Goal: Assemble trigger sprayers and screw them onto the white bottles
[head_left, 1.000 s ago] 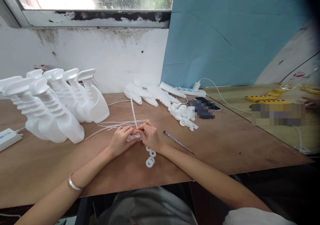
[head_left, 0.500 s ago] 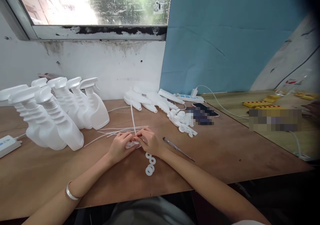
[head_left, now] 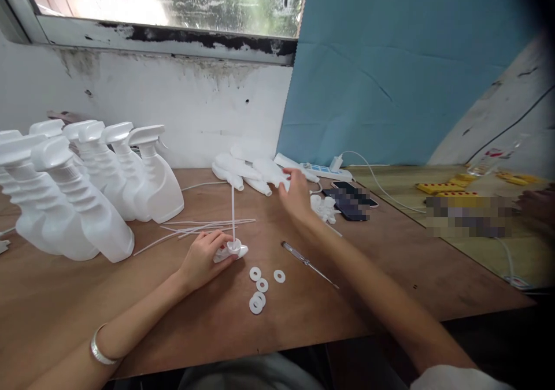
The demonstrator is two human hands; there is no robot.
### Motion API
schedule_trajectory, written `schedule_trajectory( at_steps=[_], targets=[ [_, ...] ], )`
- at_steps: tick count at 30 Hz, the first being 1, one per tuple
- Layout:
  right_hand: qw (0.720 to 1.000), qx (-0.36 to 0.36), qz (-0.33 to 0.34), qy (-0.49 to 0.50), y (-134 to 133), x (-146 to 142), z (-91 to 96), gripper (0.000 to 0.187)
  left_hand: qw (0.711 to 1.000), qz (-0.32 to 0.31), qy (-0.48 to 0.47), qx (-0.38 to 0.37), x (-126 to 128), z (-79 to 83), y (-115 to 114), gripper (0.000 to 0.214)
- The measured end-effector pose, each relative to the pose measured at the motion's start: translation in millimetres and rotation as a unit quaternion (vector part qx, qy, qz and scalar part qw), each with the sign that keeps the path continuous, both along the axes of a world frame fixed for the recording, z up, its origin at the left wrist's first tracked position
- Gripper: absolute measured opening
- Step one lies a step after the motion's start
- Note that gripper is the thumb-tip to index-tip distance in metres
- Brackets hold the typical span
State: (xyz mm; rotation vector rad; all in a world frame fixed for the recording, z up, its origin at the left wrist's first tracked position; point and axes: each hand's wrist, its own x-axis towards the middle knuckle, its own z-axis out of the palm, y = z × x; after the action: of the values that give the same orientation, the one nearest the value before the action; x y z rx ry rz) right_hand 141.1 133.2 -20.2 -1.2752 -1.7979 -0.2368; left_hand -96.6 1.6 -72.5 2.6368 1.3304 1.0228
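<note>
My left hand (head_left: 203, 257) rests on the brown table (head_left: 390, 274), closed around a white spray-trigger head (head_left: 232, 250) whose thin dip tube (head_left: 233, 214) stands straight up. My right hand (head_left: 297, 196) is stretched out over the table with fingers spread and nothing in it, close to a pile of empty white bottles (head_left: 249, 167) lying on their sides and a heap of white trigger heads (head_left: 323, 206). Several white washers (head_left: 259, 286) lie on the table just right of the left hand.
Finished white spray bottles (head_left: 87, 188) stand in rows at the left. Loose white tubes (head_left: 203, 227) lie behind my left hand. A metal tool (head_left: 309, 256), a phone (head_left: 349, 196) and a power strip (head_left: 327, 170) lie to the right. Another person's hand (head_left: 535, 205) shows at far right.
My right hand let go of the trigger head and reached away to the back right, towards the bottle pile. One washer now lies apart from the others. The left hand stayed put.
</note>
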Motion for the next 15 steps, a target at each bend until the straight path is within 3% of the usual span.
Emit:
schedule_trajectory(
  at_steps=[2, 4, 7, 9, 10, 15],
  targets=[
    [0.989, -0.060, -0.084, -0.101, 34, 23, 15.2, 0.034, 1.000, -0.014, 0.000, -0.008, 0, -0.9, 0, 0.018],
    [0.961, -0.137, -0.167, -0.175, 66, 46, 25.1, 0.039, 1.000, -0.018, -0.007, -0.025, 0, -0.8, 1, 0.017],
    [0.942, -0.185, -0.204, -0.190, 104, 77, 27.2, 0.042, 0.998, -0.024, -0.022, -0.048, 0, 0.7, 0, 0.015],
    [0.904, -0.258, -0.248, -0.232, 124, 93, 22.0, 0.044, 0.997, -0.032, -0.032, -0.062, 0, 1.1, -1, 0.016],
    [0.886, -0.286, -0.260, -0.255, 133, 100, 18.4, 0.046, 0.996, -0.037, -0.037, -0.069, 0, 0.7, -1, 0.017],
    [0.873, -0.313, -0.222, -0.300, 168, 117, -2.1, 0.046, 0.993, -0.054, -0.048, -0.094, -1, -4.2, 3, 0.020]
  ],
)
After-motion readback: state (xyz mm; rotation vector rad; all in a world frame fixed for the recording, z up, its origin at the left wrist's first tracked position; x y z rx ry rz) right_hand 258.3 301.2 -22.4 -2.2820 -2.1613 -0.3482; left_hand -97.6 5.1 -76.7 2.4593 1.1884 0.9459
